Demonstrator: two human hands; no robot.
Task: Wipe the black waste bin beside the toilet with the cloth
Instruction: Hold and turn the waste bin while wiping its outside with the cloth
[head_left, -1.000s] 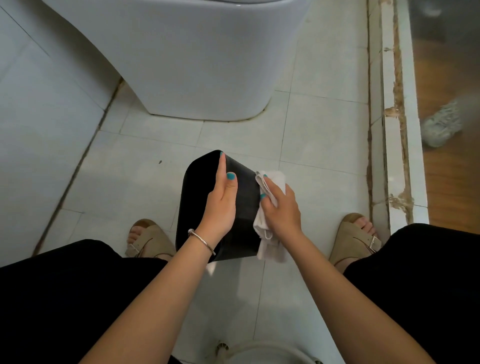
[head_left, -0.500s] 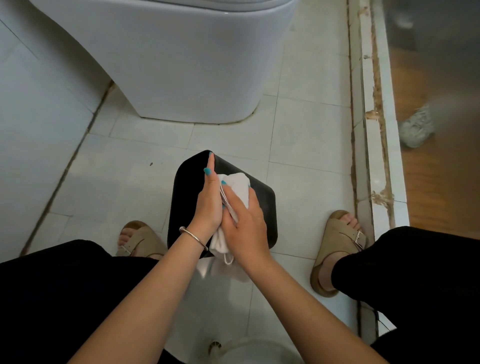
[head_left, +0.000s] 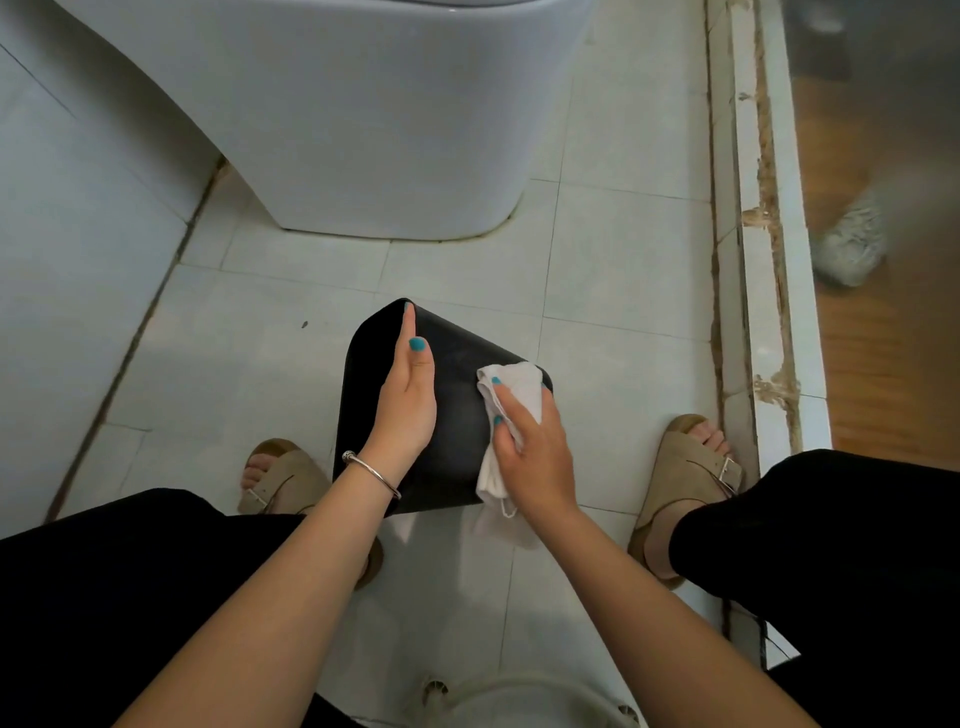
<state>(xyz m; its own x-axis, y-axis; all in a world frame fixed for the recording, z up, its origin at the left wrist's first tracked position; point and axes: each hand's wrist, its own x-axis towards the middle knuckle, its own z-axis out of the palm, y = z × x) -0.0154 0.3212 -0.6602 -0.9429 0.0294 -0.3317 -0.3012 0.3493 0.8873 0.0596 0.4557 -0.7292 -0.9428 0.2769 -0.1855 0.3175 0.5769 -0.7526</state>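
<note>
- My left hand (head_left: 408, 402) lies flat, fingers straight, steadying the black bin (head_left: 457, 415).
- My right hand (head_left: 532, 449) grips the cloth (head_left: 511, 395) at its right edge.
- I judge wiping midway; other sides remain.

White toilet base (head_left: 363, 130) on pale tiled floor (head_left: 623, 270). Tan sandals (head_left: 691, 483) on both feet. Chipped white threshold (head_left: 769, 260) at right, wood flooring (head_left: 883, 364) beyond.

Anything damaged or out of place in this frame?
Yes: the white sill right of the toilet is chipped, with brown crumbling patches along its edge. The bin itself looks intact.
</note>
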